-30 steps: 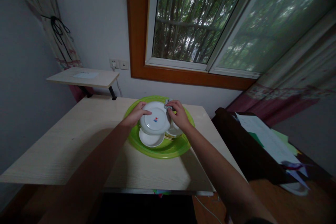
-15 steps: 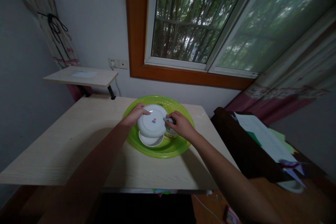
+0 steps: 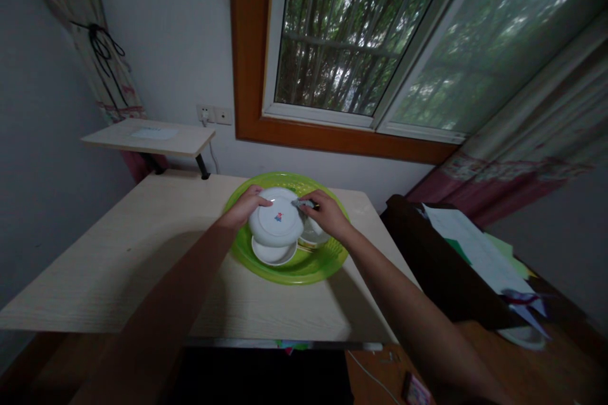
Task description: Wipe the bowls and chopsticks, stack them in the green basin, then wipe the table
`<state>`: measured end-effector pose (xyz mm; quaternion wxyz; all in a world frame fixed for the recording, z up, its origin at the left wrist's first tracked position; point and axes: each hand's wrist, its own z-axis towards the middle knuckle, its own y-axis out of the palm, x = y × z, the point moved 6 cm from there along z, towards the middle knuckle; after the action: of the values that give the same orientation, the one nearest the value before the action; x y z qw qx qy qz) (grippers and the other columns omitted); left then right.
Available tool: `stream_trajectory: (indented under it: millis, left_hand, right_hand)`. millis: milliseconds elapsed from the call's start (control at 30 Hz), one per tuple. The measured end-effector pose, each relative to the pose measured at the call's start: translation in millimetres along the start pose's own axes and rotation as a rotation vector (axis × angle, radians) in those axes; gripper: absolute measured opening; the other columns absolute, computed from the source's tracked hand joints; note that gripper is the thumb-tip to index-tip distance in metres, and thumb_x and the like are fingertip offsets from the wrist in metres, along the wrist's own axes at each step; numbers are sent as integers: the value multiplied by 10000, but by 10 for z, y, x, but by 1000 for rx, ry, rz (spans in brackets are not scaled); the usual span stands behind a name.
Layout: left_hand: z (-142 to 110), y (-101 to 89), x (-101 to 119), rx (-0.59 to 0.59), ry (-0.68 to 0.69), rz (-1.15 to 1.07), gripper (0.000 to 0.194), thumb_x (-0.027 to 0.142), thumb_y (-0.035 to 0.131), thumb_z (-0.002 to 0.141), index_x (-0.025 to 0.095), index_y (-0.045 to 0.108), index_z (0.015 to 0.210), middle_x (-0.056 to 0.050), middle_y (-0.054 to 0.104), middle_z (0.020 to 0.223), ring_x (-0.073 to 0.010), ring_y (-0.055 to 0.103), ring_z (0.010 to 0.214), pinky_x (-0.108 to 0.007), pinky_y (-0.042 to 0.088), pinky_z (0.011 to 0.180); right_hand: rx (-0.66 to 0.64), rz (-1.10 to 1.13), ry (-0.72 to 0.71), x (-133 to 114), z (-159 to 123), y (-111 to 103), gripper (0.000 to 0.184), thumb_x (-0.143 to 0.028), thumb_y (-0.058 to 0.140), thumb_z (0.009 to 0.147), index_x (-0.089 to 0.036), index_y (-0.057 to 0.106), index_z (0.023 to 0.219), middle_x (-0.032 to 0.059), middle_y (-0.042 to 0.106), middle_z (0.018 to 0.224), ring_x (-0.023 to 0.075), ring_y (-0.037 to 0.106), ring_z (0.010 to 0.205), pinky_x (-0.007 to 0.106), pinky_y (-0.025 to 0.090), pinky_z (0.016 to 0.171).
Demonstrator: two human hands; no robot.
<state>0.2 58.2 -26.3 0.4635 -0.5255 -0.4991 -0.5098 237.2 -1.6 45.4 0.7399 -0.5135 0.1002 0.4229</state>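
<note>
A white plate [image 3: 268, 221] is tilted bottom-up, its underside with a small blue and red mark facing me. My left hand [image 3: 246, 207] grips its left rim, thumb on the underside. Pinched in my right hand [image 3: 327, 212] is a small grey wad [image 3: 302, 203], cloth or scourer, I cannot tell which; it touches the plate's upper right edge. Both hands are over a green plastic basin [image 3: 289, 278]. Inside it, a white bowl [image 3: 274, 257] shows below the plate, and another bowl [image 3: 314, 239] sits under my right hand. Thin sticks lie beside them, partly hidden.
The basin stands on a pale wooden table [image 3: 156, 253]. A small raised shelf [image 3: 183, 137] with a paper sheet is at the back left. To the right is a dark brown piece of furniture [image 3: 432, 266] with papers [image 3: 475, 247] on it. A window is behind.
My right hand has moved up and slightly left along the plate's edge with the grey wad, uncovering more of the right-hand bowl. My left hand and the plate are nearly unchanged.
</note>
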Motion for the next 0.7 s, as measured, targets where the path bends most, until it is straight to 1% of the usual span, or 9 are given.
stream_trajectory:
  millis: [100,167,300,433,500,600,700]
  left_hand:
    - [-22,15,29,-20,29,-2,464,167,823,548,203,606,956,-25,642,962,-233,633,916,-354,474,864]
    - [-34,23,41,-32,39,-4,459,179,822,555,208,606,959,-23,642,959,-235,634,925,-355,471,874]
    - [-36,22,40,-32,25,-5,441,165,815,548,207,612,938,-21,639,941,-229,635,903,-350,479,854]
    - [-23,20,23,-33,5,-2,444,161,813,537,203,611,930,-22,639,943,-224,637,873,-341,482,817]
    - [-15,22,17,-40,11,-13,454,165,815,533,202,610,937,-23,644,951,-222,639,867,-334,481,798]
    - [-7,20,6,-42,13,-5,449,169,819,536,197,620,938,-22,658,940,-221,641,858,-331,483,782]
    - [-5,11,5,-27,24,18,435,172,819,537,193,634,930,-17,663,914,-222,637,857,-331,482,786]
  right_hand:
    - [117,18,4,29,67,-36,209,-362,659,920,-226,751,1050,92,696,1053,241,627,1024,375,500,907]
    - [123,11,16,49,72,-14,202,-360,658,919,-223,746,1040,94,695,1046,241,628,1015,377,500,906]
    - [50,-12,21,78,7,45,150,-310,654,909,-213,736,989,80,696,996,235,633,978,370,491,896]
    - [-19,-58,-14,39,-118,36,96,-270,657,896,-210,710,949,57,671,965,221,620,961,350,479,878]
    - [-79,-94,-47,-20,-196,44,85,-252,666,888,-202,704,944,51,648,946,208,612,916,329,473,839]
    - [-207,-137,-94,-117,-326,105,100,-213,681,868,-198,713,961,44,626,923,184,596,827,299,462,767]
    - [-287,-128,-132,-181,-422,170,144,-182,704,846,-206,726,986,49,645,939,185,607,834,296,472,771]
